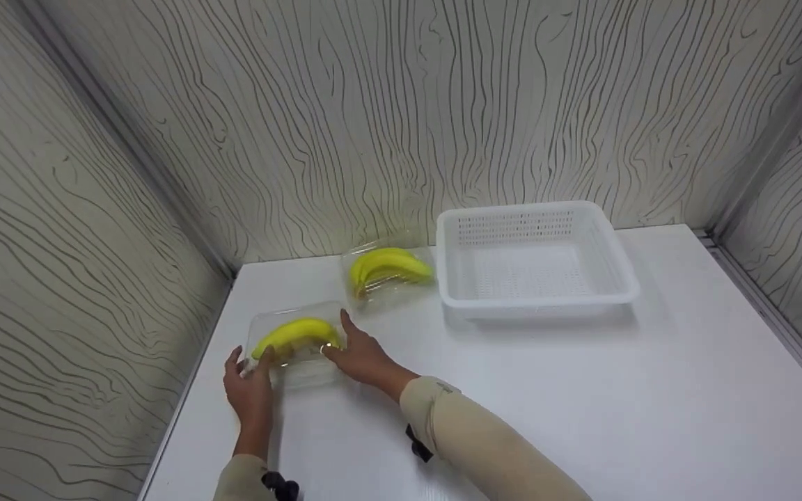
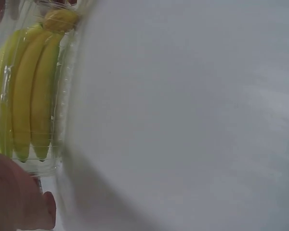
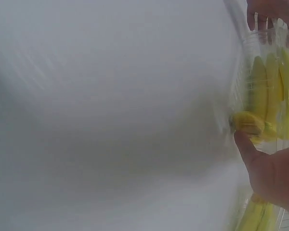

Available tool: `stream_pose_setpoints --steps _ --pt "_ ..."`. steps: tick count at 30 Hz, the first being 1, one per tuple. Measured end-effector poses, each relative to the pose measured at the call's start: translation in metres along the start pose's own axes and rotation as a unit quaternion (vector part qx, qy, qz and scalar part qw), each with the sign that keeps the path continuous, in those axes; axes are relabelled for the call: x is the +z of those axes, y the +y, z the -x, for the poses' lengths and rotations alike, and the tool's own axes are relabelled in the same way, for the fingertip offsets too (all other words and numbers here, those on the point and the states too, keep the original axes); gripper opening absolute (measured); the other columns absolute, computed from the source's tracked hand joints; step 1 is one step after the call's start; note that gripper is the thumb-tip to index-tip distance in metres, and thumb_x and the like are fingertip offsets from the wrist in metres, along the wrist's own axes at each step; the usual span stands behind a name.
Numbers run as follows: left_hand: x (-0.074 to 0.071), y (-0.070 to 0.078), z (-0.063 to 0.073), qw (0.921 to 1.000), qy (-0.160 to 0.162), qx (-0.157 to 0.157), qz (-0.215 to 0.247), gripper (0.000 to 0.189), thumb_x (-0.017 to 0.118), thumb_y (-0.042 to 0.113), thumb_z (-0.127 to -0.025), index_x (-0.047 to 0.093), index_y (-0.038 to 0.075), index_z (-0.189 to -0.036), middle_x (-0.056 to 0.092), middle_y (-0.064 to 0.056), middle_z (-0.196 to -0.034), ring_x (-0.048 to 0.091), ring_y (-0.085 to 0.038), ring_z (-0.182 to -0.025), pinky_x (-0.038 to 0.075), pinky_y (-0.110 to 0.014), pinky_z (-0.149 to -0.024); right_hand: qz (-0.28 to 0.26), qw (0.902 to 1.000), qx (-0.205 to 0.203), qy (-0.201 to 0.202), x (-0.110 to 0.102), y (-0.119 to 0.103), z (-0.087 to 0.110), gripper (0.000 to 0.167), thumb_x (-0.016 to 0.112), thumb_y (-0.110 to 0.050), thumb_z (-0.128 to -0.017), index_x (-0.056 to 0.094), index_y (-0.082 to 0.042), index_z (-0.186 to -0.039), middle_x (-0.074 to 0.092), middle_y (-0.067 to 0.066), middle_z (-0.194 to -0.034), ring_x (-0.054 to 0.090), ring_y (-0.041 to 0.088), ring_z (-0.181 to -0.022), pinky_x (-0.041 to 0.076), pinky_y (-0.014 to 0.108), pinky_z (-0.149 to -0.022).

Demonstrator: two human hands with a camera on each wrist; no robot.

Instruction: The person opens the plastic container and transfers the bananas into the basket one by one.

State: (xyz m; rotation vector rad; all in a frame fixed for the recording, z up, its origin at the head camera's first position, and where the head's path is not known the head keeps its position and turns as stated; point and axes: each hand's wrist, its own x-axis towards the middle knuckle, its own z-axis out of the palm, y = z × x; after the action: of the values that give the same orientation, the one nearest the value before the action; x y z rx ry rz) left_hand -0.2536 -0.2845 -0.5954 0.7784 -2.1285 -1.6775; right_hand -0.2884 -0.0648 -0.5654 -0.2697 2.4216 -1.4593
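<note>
I'm looking at a person who is wearing long pale-beige sleeves, the right sleeve [image 1: 505, 442] showing far more of its length than the left sleeve [image 1: 237, 480]. Near the right wrist, the cuff [image 1: 422, 407] is creasing softly, and a small greyish mark [image 1: 445, 387] is showing by its edge, too small for me to read. Along each sleeve's inner side a small black fitting is jutting out, the left fitting [image 1: 280, 485] looking rounder than the right fitting [image 1: 418, 445]. Both hands are showing bare.

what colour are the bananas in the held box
The bananas are yellow, greenish at the tips, clearest in the left wrist view.
</note>
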Motion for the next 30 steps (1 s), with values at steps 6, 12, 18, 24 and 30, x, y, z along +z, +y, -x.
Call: stream_pose_setpoints --steps 6,12,18,24,30 --pt "-0.007 0.000 0.002 0.9986 -0.047 -0.023 0.011 0.092 0.069 0.057 -0.099 0.028 0.018 -0.170 0.032 -0.025 -0.173 0.036 -0.044 -0.159 0.033 -0.061 -0.130 0.008 0.9999 -0.001 -0.007 -0.005 0.000 0.005 0.090 0.063 -0.049 -0.102 0.016 -0.022 -0.173 0.044 0.016 -0.170 0.047 0.034 -0.156 0.039 0.052 -0.129" --pt "-0.010 -0.002 0.008 0.9982 -0.054 -0.023 -0.010 0.092 0.068 0.061 -0.098 0.031 0.016 -0.170 0.039 -0.025 -0.169 0.041 -0.042 -0.156 0.035 -0.061 -0.129 0.024 0.9997 -0.001 -0.004 -0.004 0.004 0.010 0.090 0.062 -0.053 -0.102 0.016 -0.023 -0.173 0.047 0.016 -0.168 0.048 0.034 -0.155 0.041 0.053 -0.128" --pt "-0.007 -0.007 0.015 0.9984 -0.049 -0.025 -0.016 0.090 0.067 0.062 -0.098 0.036 0.016 -0.168 0.051 -0.024 -0.156 0.046 -0.036 -0.145 0.039 -0.057 -0.124 0.012 0.9999 0.006 -0.003 -0.005 0.012 0.017 0.089 0.061 -0.054 -0.102 0.016 -0.028 -0.173 0.045 0.014 -0.170 0.045 0.032 -0.157 0.038 0.054 -0.130" --pt "-0.006 -0.011 0.023 0.9987 -0.044 -0.022 -0.009 0.090 0.069 0.062 -0.097 0.037 0.016 -0.167 0.051 -0.024 -0.158 0.048 -0.039 -0.149 0.039 -0.059 -0.126 -0.003 1.0000 0.000 -0.002 -0.005 0.018 0.026 0.089 0.062 -0.055 -0.101 0.015 -0.029 -0.173 0.042 0.014 -0.171 0.044 0.034 -0.158 0.037 0.055 -0.130" --pt "-0.005 -0.012 0.033 0.9988 -0.047 -0.012 -0.010 0.090 0.069 0.060 -0.098 0.034 0.015 -0.168 0.051 -0.026 -0.160 0.046 -0.042 -0.153 0.035 -0.060 -0.129 -0.009 0.9999 -0.005 -0.002 -0.008 0.024 0.034 0.088 0.063 -0.052 -0.102 0.016 -0.030 -0.173 0.038 0.012 -0.174 0.038 0.035 -0.162 0.033 0.056 -0.132"
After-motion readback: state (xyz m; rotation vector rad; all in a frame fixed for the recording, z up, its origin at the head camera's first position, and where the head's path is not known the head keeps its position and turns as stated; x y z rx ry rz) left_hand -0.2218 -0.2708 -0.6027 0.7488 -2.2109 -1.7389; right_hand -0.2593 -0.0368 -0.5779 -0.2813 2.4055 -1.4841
